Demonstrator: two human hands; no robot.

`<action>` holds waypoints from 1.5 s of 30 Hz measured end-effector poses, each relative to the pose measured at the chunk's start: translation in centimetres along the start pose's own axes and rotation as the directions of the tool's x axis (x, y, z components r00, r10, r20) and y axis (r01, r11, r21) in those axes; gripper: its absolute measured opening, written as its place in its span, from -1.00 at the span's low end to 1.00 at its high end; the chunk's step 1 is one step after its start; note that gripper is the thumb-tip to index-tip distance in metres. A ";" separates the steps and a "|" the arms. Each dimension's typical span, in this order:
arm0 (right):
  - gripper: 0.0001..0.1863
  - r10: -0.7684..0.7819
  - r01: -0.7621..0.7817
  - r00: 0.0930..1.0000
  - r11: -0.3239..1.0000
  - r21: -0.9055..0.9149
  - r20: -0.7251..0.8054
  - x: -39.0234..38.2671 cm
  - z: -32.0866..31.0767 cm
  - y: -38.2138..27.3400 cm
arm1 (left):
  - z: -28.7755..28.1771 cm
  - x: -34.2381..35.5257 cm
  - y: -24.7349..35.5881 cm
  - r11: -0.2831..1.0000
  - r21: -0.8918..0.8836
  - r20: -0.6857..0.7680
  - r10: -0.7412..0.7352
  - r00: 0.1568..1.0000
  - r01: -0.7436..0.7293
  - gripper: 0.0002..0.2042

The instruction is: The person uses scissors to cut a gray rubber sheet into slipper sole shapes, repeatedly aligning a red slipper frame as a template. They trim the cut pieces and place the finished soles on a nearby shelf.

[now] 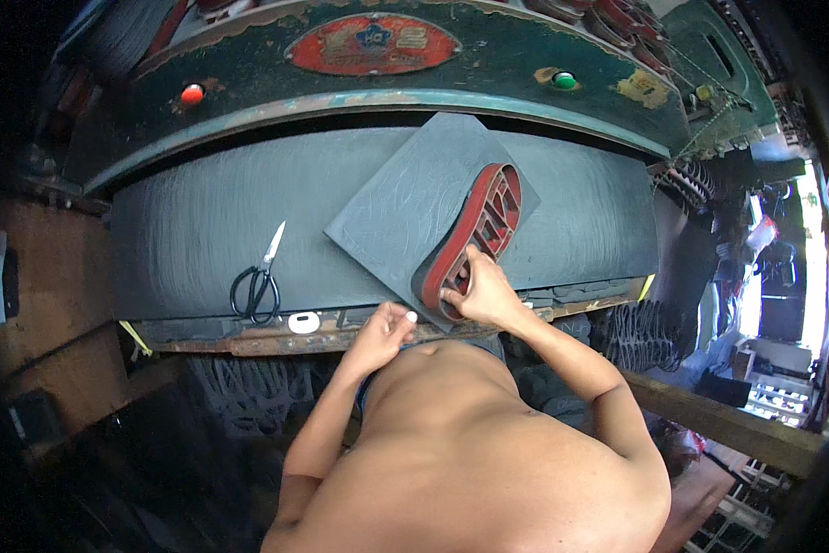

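Note:
A red shoe-sole cutting die (451,238) stands on a grey square sheet (400,198), turned at an angle on the press bed. My right hand (482,293) grips the die's near end, with fingers hooked over its wall and inner bars. My left hand (382,334) is at the bed's front edge, close to the sheet's near corner. Its fingers are curled in, and a small white spot shows at a fingertip. Whether anything is inside those fingers is hidden. Black-handled scissors (256,293) lie on the bed to the left, blades pointing away from me.
The green press beam (248,69) spans the far side, with a red button (192,94) and a green button (564,80). A small white oval device (303,322) sits at the front edge. Cut strips of dark sheet (643,336) hang below at right. More red dies (617,23) rest on top.

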State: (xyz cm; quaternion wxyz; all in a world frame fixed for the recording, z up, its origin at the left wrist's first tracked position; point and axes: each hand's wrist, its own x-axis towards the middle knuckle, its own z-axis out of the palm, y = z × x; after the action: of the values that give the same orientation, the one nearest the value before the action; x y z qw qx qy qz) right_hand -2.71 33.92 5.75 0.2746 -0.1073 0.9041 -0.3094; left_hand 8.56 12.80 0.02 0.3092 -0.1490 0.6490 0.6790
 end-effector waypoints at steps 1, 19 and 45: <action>-0.38 -0.001 0.001 1.000 0.999 0.047 0.001 -0.1 -0.1 0.1 | 0.3 0.0 -0.4 0.989 -0.140 0.029 -0.046 0.999 0.049 -0.64; -0.55 -0.038 0.124 0.983 0.858 0.498 -0.180 -1.2 -0.6 2.5 | 3.1 1.7 4.6 0.940 -0.038 -0.181 0.328 0.927 -0.340 -0.58; -0.35 0.263 -0.332 0.935 0.887 -0.320 -0.239 -0.9 -6.6 11.3 | -13.1 -4.5 -1.3 0.579 0.780 -0.605 0.604 0.519 0.235 -0.76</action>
State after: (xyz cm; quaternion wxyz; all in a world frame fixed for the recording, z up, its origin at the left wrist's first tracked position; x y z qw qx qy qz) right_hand -5.98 46.42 3.43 0.2077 0.0150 0.9726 -0.1037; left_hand 10.17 -1.06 0.20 -0.0932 -0.2180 0.9526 0.1905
